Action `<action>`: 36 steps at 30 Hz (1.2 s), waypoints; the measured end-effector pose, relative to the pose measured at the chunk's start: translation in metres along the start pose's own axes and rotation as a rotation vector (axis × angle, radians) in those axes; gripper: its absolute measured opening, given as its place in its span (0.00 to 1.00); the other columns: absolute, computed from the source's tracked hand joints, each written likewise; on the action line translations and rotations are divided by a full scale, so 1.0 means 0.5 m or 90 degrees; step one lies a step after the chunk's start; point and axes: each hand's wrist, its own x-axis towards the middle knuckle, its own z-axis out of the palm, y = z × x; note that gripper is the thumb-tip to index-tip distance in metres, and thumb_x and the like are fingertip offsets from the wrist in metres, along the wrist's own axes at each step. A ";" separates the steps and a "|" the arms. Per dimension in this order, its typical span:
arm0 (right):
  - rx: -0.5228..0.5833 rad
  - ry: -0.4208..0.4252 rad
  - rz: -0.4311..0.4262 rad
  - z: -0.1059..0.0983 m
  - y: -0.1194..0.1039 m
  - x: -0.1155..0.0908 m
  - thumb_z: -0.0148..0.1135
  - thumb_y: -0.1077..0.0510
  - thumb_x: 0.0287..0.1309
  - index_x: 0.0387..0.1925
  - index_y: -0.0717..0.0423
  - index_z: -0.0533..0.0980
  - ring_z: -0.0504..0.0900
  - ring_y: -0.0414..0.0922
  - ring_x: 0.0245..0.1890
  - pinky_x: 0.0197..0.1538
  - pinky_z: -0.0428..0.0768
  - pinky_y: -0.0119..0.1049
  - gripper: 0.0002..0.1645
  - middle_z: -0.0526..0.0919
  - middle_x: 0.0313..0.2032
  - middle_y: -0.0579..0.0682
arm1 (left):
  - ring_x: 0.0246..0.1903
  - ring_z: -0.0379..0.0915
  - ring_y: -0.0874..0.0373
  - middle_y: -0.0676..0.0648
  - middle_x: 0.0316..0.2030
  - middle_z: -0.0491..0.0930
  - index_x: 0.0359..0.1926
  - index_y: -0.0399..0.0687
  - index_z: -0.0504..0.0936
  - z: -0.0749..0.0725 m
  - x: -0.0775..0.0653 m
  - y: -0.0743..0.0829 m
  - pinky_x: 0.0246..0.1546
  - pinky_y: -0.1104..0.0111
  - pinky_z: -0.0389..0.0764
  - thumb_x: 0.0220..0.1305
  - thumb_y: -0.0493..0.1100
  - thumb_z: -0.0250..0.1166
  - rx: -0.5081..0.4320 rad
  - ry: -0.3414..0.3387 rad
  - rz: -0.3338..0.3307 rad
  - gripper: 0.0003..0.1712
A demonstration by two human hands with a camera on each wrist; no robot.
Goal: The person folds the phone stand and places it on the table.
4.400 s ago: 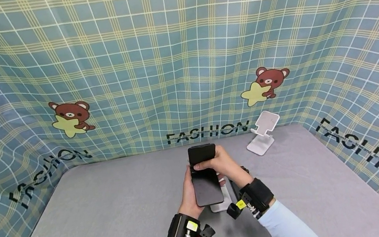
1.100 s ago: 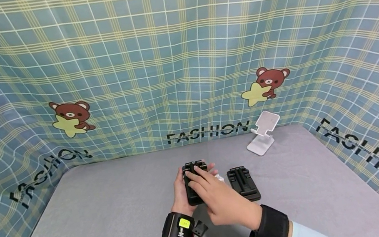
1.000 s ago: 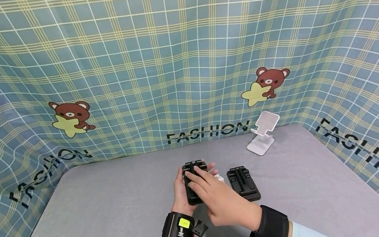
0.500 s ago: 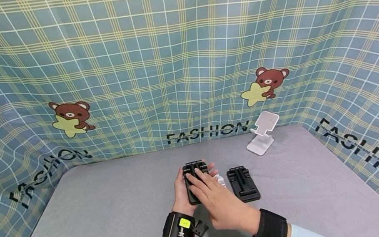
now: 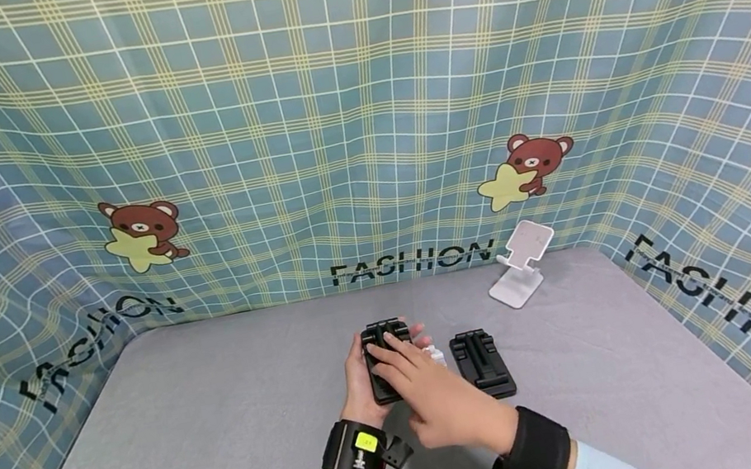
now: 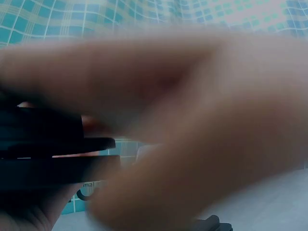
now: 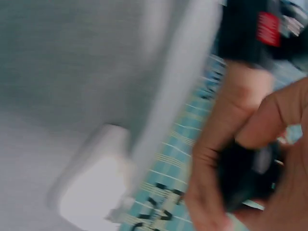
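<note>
A black folding phone stand (image 5: 382, 388), folded flat, lies in my left hand (image 5: 358, 393). The thumb runs along its left side and fingertips show past its right side. My right hand (image 5: 442, 399) reaches over it from the right, fingers on its upper face. In the right wrist view, that hand's bent thumb (image 7: 262, 126) touches the black stand (image 7: 236, 178). Seen from the left wrist, two dark layers of the stand (image 6: 38, 127) lie one above the other with a narrow gap; the right hand (image 6: 159, 96) is blurred close by. My right hand hides much of the stand's face.
Just right of the hands, a second black folding phone stand (image 5: 481, 365) lies folded on the grey table (image 5: 229, 428). Part of a white stand (image 5: 436, 355) shows behind my right hand. An unfolded white phone stand (image 5: 519, 268) stands at the back right, near the plaid curtain (image 5: 360, 145).
Some seconds ago the held stand was longer, its upper panel unfolded; now it is folded compact and sits a little lower left. Over the last second both hands have barely shifted.
</note>
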 end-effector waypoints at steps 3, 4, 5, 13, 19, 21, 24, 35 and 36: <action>0.153 -0.061 0.064 -0.049 0.002 0.012 0.57 0.63 0.42 0.60 0.52 0.70 0.52 0.52 0.73 0.70 0.61 0.49 0.36 0.58 0.71 0.50 | 0.59 0.72 0.54 0.45 0.60 0.73 0.67 0.51 0.59 0.004 0.000 0.002 0.60 0.62 0.71 0.68 0.68 0.14 0.022 0.013 0.004 0.43; 0.201 -0.064 0.085 -0.065 0.004 0.016 0.56 0.63 0.44 0.59 0.51 0.71 0.53 0.53 0.73 0.69 0.62 0.51 0.34 0.58 0.71 0.50 | 0.57 0.73 0.55 0.46 0.58 0.74 0.65 0.51 0.62 0.007 -0.001 0.003 0.58 0.63 0.73 0.68 0.67 0.14 0.036 0.033 0.012 0.43; 0.250 -0.056 0.109 -0.080 0.007 0.019 0.56 0.63 0.46 0.58 0.51 0.72 0.55 0.54 0.71 0.66 0.66 0.52 0.32 0.59 0.71 0.51 | 0.54 0.75 0.56 0.47 0.55 0.76 0.63 0.51 0.65 0.010 -0.002 0.004 0.56 0.64 0.74 0.69 0.67 0.15 0.054 0.064 0.022 0.42; 0.521 0.195 0.406 -0.130 0.065 0.042 0.60 0.54 0.59 0.68 0.53 0.59 0.55 0.60 0.70 0.66 0.60 0.62 0.37 0.54 0.71 0.58 | 0.64 0.66 0.50 0.42 0.58 0.74 0.74 0.42 0.43 0.019 0.005 0.009 0.66 0.60 0.65 0.71 0.65 0.19 0.063 0.130 0.043 0.43; 0.628 0.092 0.514 -0.084 0.087 0.033 0.55 0.54 0.64 0.63 0.64 0.63 0.77 0.61 0.53 0.48 0.81 0.50 0.30 0.72 0.58 0.67 | 0.57 0.72 0.54 0.45 0.56 0.76 0.75 0.42 0.41 0.016 0.006 0.011 0.57 0.65 0.74 0.70 0.66 0.19 0.078 0.169 0.058 0.43; 0.677 0.061 0.517 -0.068 0.088 0.032 0.53 0.55 0.66 0.59 0.67 0.65 0.82 0.58 0.42 0.39 0.84 0.46 0.25 0.76 0.50 0.68 | 0.50 0.75 0.59 0.48 0.54 0.75 0.75 0.43 0.43 0.017 0.007 0.012 0.49 0.66 0.77 0.71 0.66 0.20 0.103 0.192 0.066 0.43; 0.727 0.041 0.517 -0.053 0.088 0.031 0.51 0.56 0.66 0.55 0.68 0.68 0.82 0.50 0.30 0.33 0.85 0.44 0.22 0.78 0.44 0.66 | 0.51 0.74 0.58 0.43 0.61 0.71 0.75 0.45 0.42 0.017 0.010 0.012 0.50 0.64 0.77 0.70 0.66 0.18 0.110 0.180 0.061 0.43; 0.789 -0.007 0.465 -0.030 0.092 0.034 0.50 0.58 0.65 0.47 0.71 0.72 0.79 0.41 0.28 0.28 0.81 0.36 0.18 0.79 0.32 0.51 | 0.59 0.70 0.56 0.36 0.70 0.56 0.74 0.47 0.48 0.026 0.012 0.011 0.55 0.62 0.74 0.69 0.68 0.17 0.149 0.152 0.051 0.44; 0.793 -0.006 0.461 -0.030 0.092 0.034 0.50 0.59 0.66 0.48 0.72 0.71 0.79 0.40 0.29 0.28 0.81 0.35 0.18 0.79 0.33 0.52 | 0.59 0.70 0.56 0.36 0.70 0.56 0.74 0.47 0.49 0.024 0.013 0.012 0.55 0.62 0.74 0.69 0.69 0.17 0.167 0.161 0.052 0.45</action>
